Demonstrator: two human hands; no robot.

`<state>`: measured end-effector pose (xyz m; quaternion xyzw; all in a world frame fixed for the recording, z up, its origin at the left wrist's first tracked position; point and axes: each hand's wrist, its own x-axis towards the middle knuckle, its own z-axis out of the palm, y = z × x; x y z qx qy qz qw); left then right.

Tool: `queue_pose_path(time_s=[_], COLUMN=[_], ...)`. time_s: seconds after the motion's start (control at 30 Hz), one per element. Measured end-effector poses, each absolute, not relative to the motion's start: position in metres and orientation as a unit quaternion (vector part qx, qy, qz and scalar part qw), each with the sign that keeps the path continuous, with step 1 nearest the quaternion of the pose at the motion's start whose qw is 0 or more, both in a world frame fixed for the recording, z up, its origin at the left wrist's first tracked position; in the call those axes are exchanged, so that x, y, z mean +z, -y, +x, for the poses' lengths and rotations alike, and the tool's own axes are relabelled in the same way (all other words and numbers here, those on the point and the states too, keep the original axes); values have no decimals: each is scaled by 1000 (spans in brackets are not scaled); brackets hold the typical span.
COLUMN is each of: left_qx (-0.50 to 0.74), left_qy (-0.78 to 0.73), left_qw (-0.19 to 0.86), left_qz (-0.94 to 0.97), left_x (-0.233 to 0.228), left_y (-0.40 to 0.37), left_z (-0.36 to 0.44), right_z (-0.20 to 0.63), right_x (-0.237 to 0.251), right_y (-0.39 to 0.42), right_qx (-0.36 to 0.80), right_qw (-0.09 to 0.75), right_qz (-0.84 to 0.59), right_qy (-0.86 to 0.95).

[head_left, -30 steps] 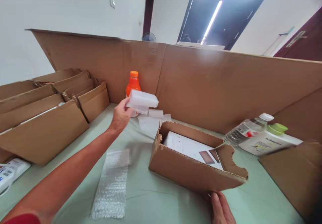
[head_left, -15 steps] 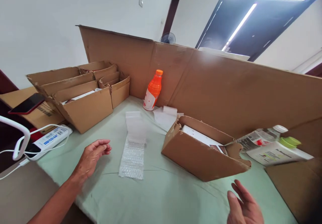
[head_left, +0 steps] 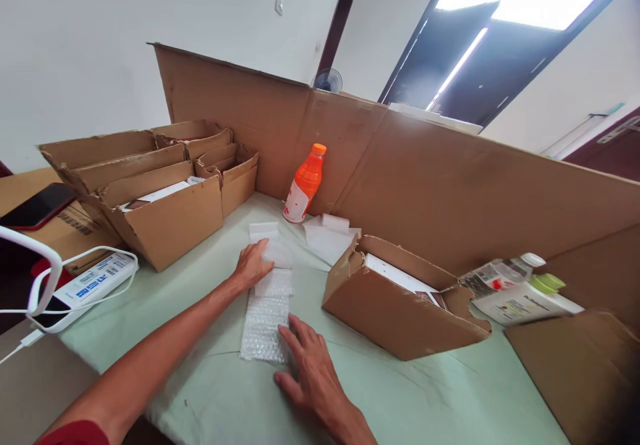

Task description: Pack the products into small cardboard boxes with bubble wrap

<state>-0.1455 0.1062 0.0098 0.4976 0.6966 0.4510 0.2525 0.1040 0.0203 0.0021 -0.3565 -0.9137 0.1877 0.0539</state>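
Hands lie flat and open on my bubble wrap [head_left: 265, 325] on the table [head_left: 400, 398]: left hand [head_left: 253, 266] at its far end, right hand [head_left: 307, 372] at the near end, beside the box [head_left: 395, 315].

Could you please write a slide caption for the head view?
Both hands, left hand and right hand, rest on a clear bubble-wrap strip beside an open brown cardboard box.

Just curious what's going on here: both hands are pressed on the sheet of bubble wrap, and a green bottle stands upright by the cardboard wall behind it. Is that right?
Nearly. The bottle by the cardboard wall is orange, not green; the head view shows it. Both the left hand and right hand do rest on the bubble wrap.
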Motion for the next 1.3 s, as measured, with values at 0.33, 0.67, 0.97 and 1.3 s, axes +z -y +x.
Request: queue_pose_path(time_s=[0.33, 0.67, 0.97, 1.3], left_qx=[550, 510, 387, 415], left_qy=[-691, -565, -493, -487], left_qw=[202, 264, 320, 337], left_qz=[423, 592, 711, 690], left_x=[4, -11, -11, -13], left_y=[-39, 44, 88, 105], left_z=[-187, -142, -136, -119], right_z=[62, 7, 42, -24], right_x=[36, 55, 17, 60], right_y=[-52, -166, -71, -140], right_qx=[295, 149, 191, 90], right_qw=[457, 390, 195, 176], right_qz=[-417, -432, -290, -322], right_qy=[728, 800, 917, 926])
